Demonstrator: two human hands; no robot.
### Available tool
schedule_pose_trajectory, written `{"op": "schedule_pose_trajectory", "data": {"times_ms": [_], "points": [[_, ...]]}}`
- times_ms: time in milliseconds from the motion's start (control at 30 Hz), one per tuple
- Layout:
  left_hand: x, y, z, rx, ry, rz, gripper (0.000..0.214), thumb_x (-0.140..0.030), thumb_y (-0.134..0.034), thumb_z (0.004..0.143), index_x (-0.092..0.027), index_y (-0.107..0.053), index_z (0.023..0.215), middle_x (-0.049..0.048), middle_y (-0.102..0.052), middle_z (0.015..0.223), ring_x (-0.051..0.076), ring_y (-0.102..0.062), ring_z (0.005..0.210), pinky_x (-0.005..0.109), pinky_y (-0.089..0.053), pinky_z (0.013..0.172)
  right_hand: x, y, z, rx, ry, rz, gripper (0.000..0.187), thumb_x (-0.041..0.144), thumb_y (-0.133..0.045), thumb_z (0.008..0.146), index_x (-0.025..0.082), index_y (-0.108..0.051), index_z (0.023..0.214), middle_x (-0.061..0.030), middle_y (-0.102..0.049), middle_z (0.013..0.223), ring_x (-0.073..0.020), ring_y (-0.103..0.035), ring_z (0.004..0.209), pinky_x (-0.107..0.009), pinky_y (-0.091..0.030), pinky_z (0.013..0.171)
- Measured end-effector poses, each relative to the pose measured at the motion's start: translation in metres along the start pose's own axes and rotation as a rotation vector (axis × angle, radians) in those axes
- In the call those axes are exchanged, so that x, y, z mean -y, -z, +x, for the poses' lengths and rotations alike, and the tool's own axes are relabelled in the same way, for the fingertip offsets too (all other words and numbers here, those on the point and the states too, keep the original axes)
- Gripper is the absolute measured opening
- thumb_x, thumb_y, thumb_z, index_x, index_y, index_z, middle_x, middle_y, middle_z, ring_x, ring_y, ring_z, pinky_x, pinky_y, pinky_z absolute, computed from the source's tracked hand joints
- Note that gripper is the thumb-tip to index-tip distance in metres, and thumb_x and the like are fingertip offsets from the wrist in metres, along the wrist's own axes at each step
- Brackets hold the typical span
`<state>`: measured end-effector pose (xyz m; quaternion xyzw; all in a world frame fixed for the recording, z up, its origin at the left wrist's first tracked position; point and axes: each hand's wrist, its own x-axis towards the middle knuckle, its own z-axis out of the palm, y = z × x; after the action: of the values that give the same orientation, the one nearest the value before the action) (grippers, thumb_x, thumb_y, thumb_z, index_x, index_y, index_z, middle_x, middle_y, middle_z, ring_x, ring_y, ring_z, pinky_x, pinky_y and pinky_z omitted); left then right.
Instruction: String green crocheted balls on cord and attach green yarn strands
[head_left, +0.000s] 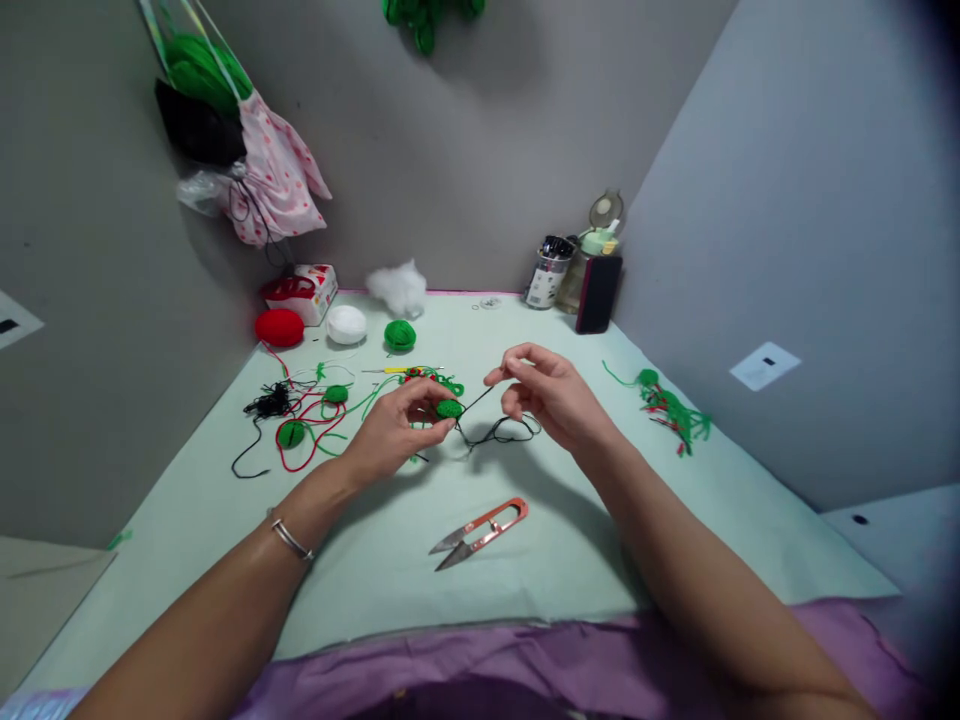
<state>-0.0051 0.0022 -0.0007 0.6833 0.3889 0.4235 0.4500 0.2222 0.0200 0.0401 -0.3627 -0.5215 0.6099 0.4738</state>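
Observation:
My left hand (397, 428) pinches a small green crocheted piece (449, 408) above the pale green table (525, 560). A black thread (499, 432) runs from that piece up to my right hand (544, 392), whose thumb and forefinger are pinched on the thread's upper end; whether a needle is there is too small to tell. The rest of the thread loops loosely on the table under my right hand. A silver bangle sits on my left wrist.
Red-handled thread snips (480, 533) lie in front of my hands. To the left are green crocheted pieces (291, 434), tangled red, green and black yarn, and red (279, 327), white (346, 324) and green (400, 335) yarn balls. Green scraps (667, 405) lie right; jar and phone (598, 293) stand behind.

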Motion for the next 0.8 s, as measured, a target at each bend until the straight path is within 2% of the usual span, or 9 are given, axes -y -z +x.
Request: {"op": "schedule_pose_trajectory", "data": {"times_ms": [100,167,200,300,433,533,600,700,800], "points": [[0.002,0.001,0.0,0.079,0.021,-0.007,0.02,-0.024,-0.071,0.078,-0.019,-0.063,0.095,0.0006,-0.06,0.088,0.013,-0.057,0.078,0.029,-0.048,0.073,-0.006,-0.003,0.001,0.181,-0.238,0.124,0.037,0.042,-0.08,0.077,0.019,-0.054,0.085,-0.0019,-0.072,0.081,-0.0087,-0.063,0.05,-0.018,-0.048,0.046],[0.003,0.0,0.0,0.166,0.048,-0.032,0.018,-0.023,-0.072,0.076,-0.019,-0.062,0.091,-0.0002,-0.058,0.086,0.012,-0.056,0.076,0.027,-0.046,0.07,-0.012,-0.004,0.003,0.235,-0.306,0.179,0.037,0.041,-0.082,0.076,0.019,-0.053,0.086,0.0001,-0.069,0.075,-0.0092,-0.063,0.052,-0.019,-0.051,0.049],[0.003,0.001,0.0,0.202,0.066,-0.052,0.018,-0.023,-0.072,0.076,-0.019,-0.061,0.09,-0.0009,-0.057,0.083,0.012,-0.055,0.073,0.027,-0.045,0.067,-0.013,-0.003,0.006,0.221,-0.3,0.203,0.036,0.039,-0.082,0.077,0.019,-0.053,0.086,0.0021,-0.067,0.071,-0.0084,-0.062,0.053,-0.018,-0.051,0.05],[0.001,0.004,0.0,0.221,0.118,-0.143,0.022,-0.024,-0.073,0.074,-0.02,-0.056,0.087,-0.003,-0.056,0.074,0.011,-0.054,0.067,0.026,-0.042,0.062,-0.009,0.012,0.017,0.028,-0.167,0.268,0.031,0.029,-0.081,0.077,0.019,-0.052,0.081,0.0078,-0.054,0.062,-0.0039,-0.05,0.049,-0.015,-0.045,0.049],[-0.002,0.012,0.001,0.197,0.134,-0.192,0.025,-0.025,-0.075,0.073,-0.022,-0.053,0.086,-0.0026,-0.059,0.071,0.013,-0.058,0.066,0.027,-0.042,0.06,0.013,0.057,0.026,-0.272,0.051,0.164,0.029,0.023,-0.074,0.084,0.021,-0.047,0.073,0.0085,-0.039,0.06,-0.0042,-0.036,0.049,-0.017,-0.037,0.049],[-0.003,0.017,0.001,0.227,0.12,-0.185,0.024,-0.025,-0.074,0.075,-0.022,-0.054,0.087,-0.0024,-0.059,0.072,0.014,-0.06,0.067,0.027,-0.044,0.06,0.029,0.088,0.024,-0.375,0.157,0.121,0.037,0.025,-0.069,0.088,0.023,-0.039,0.068,0.0092,-0.028,0.06,-0.0047,-0.025,0.049,-0.018,-0.03,0.049],[-0.002,0.018,0.001,0.237,0.119,-0.191,0.023,-0.025,-0.074,0.076,-0.022,-0.055,0.088,-0.0022,-0.06,0.072,0.014,-0.061,0.067,0.027,-0.045,0.061,0.033,0.098,0.021,-0.409,0.23,0.05,0.042,0.034,-0.072,0.086,0.025,-0.035,0.068,0.0088,-0.027,0.061,-0.0067,-0.023,0.051,-0.021,-0.029,0.049],[0.0,0.018,0.002,0.215,0.141,-0.23,0.025,-0.027,-0.075,0.078,-0.021,-0.055,0.09,-0.0018,-0.062,0.073,0.014,-0.064,0.068,0.028,-0.048,0.064,0.024,0.086,0.019,-0.372,0.256,-0.047,0.039,0.045,-0.074,0.082,0.025,-0.042,0.071,0.0079,-0.031,0.061,-0.008,-0.024,0.053,-0.024,-0.027,0.05],[0.004,0.018,0.004,0.124,0.133,-0.263,0.027,-0.031,-0.077,0.078,-0.02,-0.057,0.091,-0.0009,-0.064,0.077,0.015,-0.066,0.071,0.03,-0.05,0.069,0.004,0.047,0.015,-0.193,0.124,-0.122,0.032,0.045,-0.077,0.077,0.021,-0.055,0.074,0.008,-0.035,0.058,-0.0071,-0.025,0.051,-0.025,-0.022,0.048]]}}
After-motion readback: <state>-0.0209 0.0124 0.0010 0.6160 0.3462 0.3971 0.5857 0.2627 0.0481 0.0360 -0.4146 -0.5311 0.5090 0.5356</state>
